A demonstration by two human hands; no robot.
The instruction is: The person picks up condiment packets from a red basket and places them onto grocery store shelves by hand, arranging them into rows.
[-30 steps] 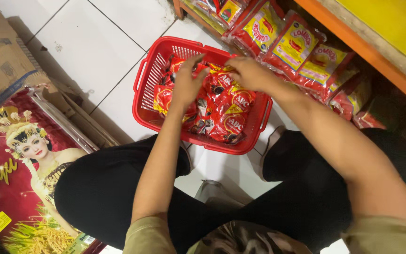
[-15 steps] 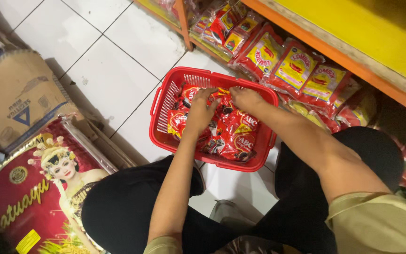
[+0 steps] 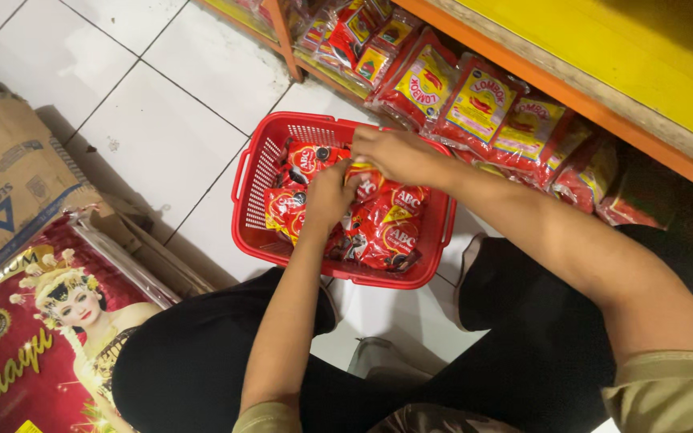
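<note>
A red plastic basket (image 3: 254,180) sits on the white tiled floor in front of my knees, filled with several red sauce sachets (image 3: 391,232). Both hands are inside it. My left hand (image 3: 326,196) is curled over the sachets at the middle of the basket, fingers closed on one. My right hand (image 3: 391,152) reaches in from the far rim and pinches the same strip of red sachets (image 3: 362,175) between the two hands.
Under a yellow and orange shelf (image 3: 603,56), a low shelf holds red and yellow snack packets (image 3: 475,104). A large red rice sack (image 3: 34,337) and a brown cardboard box (image 3: 10,176) lie to the left. My black-trousered legs (image 3: 202,361) flank the basket.
The view has shifted, so the basket sits lower and nearer the centre. My right hand has moved slightly toward the left hand, and both now hold sachets together.
</note>
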